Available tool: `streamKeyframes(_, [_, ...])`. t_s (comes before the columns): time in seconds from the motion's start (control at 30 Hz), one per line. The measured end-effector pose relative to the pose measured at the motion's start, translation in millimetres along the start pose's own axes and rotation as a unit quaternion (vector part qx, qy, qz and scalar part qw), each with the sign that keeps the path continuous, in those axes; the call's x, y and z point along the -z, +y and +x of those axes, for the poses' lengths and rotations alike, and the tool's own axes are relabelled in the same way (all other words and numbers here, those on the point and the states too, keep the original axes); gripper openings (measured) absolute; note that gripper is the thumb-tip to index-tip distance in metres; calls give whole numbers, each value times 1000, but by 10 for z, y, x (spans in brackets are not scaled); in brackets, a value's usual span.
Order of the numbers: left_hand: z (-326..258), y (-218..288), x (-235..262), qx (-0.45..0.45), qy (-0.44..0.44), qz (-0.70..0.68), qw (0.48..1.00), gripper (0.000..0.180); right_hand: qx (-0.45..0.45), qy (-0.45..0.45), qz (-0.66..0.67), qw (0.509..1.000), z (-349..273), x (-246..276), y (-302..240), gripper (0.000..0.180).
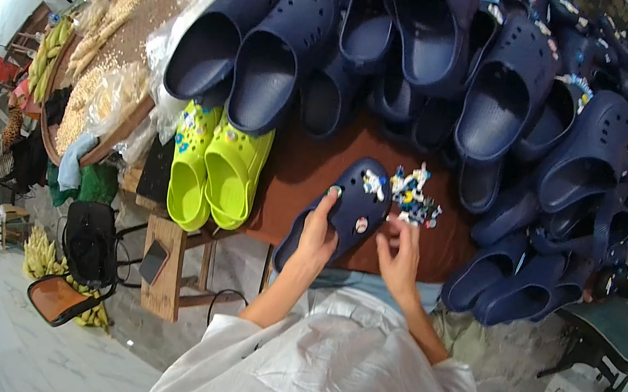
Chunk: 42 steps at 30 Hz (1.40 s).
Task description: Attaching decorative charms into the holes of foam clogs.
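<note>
My left hand (314, 233) is closed round a navy clog (360, 191), its thumb on the upper beside a small charm. That clog is tilted over the brown tabletop (293, 172), with a white and blue charm (374, 183) and a round, ball-like charm (361, 225) fixed in its holes. My right hand (401, 259) is just right of the clog, thumb and fingers apart, fingertips by a loose pile of small colourful charms (414, 196). I see nothing held between those fingers.
Navy clogs (505, 95) are heaped along the table's far and right sides. A lime green pair (230, 174) stands at the left edge. Beyond are a phone (153, 262) on a wooden bench (162, 287), a black chair (88, 241), a large round tray of kernels (80, 103) and other people.
</note>
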State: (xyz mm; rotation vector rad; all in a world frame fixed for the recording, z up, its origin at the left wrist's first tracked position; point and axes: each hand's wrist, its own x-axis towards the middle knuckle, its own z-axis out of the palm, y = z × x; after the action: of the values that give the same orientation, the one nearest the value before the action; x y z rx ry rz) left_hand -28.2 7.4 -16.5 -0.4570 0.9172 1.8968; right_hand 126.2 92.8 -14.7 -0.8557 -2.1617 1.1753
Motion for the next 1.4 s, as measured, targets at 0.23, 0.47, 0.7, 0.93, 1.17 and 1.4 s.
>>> streamKeyframes(0.23, [52,-39,-3,11,33,17,999,31,-62,-118,83,988,-596,-193,-37,36])
streamKeyframes(0.47, [-186,174,-120,-10,-2,-59,998,39,-97,-188,63,975,-578,-429,-206,73])
streamKeyframes(0.7, [-625,360,-651,-29,-74,-94,992,48,-29,-195,65,978,-413,-236,-449,69])
streamKeyframes(0.93, [-1229,18,-1115,-149,-303,188,922,37,22,23,105,994,-324,465,-426,57])
streamKeyframes(1.17, [-997,70,-1180,-285,-348,364,816,26,25,219,158,962,-319,1267,-544,60])
streamKeyframes(1.4, [212,-137,-1679,-267,-207,461,821,64,23,255,157,954,-261,1705,-400,49])
